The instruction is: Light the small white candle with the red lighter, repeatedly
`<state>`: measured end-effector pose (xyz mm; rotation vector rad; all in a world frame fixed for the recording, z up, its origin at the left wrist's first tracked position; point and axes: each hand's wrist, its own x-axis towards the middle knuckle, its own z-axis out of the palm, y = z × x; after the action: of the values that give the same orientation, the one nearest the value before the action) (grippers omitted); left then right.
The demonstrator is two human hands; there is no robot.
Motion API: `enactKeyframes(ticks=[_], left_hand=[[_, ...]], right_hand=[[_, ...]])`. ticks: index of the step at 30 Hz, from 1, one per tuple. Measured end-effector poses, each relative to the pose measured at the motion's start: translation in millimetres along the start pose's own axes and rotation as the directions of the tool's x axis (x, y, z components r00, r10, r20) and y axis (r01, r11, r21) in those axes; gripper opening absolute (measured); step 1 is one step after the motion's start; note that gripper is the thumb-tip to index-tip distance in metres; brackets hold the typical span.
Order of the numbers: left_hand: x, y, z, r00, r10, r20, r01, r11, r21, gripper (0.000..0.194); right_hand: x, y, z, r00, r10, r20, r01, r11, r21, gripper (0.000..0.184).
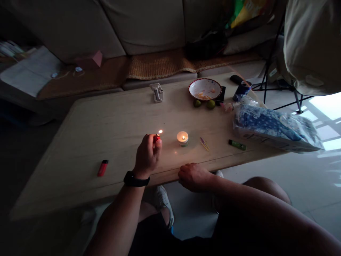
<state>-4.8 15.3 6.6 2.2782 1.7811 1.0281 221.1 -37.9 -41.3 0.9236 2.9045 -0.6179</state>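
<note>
My left hand [147, 153], with a black band on its wrist, is closed around a red lighter [157, 138]. A small flame burns at the lighter's top. Just right of it stands a small candle [182, 139] in a cup, its wick alight; lighter and candle are apart. My right hand [193, 175] rests at the table's near edge, fingers curled in, with nothing visible in them. Two or so thin sticks [204, 143] lie right of the candle. A green lighter [237, 144] is further right, and another red lighter [102, 168] lies to the left.
On the wooden table [106, 121] a small stand [157, 93] sits at the back. A patterned bowl [205, 87] holds food scraps, with green fruits [210, 104] before it. Rightward are a dark can [242, 90] and a blue plastic-wrapped pack [274, 124]. A sofa [149, 28] stands behind.
</note>
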Motion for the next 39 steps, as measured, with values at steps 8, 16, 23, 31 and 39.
enactKeyframes(ticks=[8, 16, 23, 31, 39], left_hand=[[-9.0, -15.8, -13.3, 0.984, -0.153, -0.093, 0.153, 0.988, -0.009, 0.026], [-15.4, -24.9, -13.7, 0.970, -0.213, -0.117, 0.207, 0.976, -0.059, 0.025], [-13.0, -21.7, -13.3, 0.971, -0.209, -0.115, 0.205, 0.978, -0.051, 0.025], [-11.9, -20.6, -12.5, 0.974, -0.202, -0.100, 0.200, 0.979, -0.025, 0.027], [-13.2, -21.6, -11.0, 0.979, -0.187, -0.081, 0.188, 0.982, 0.005, 0.027]], right_hand=[[2.2, -0.2, -0.5, 1.000, 0.009, 0.017, -0.008, 1.000, -0.004, 0.029], [1.3, 0.0, -0.8, 1.000, 0.006, -0.001, -0.006, 1.000, -0.014, 0.028], [1.8, -1.1, -2.3, 1.000, 0.015, -0.001, -0.015, 1.000, -0.005, 0.028], [1.4, -0.2, 1.2, 1.000, 0.013, -0.023, -0.013, 1.000, -0.022, 0.027], [1.8, -0.1, 5.0, 0.999, 0.009, -0.042, -0.010, 1.000, -0.022, 0.028]])
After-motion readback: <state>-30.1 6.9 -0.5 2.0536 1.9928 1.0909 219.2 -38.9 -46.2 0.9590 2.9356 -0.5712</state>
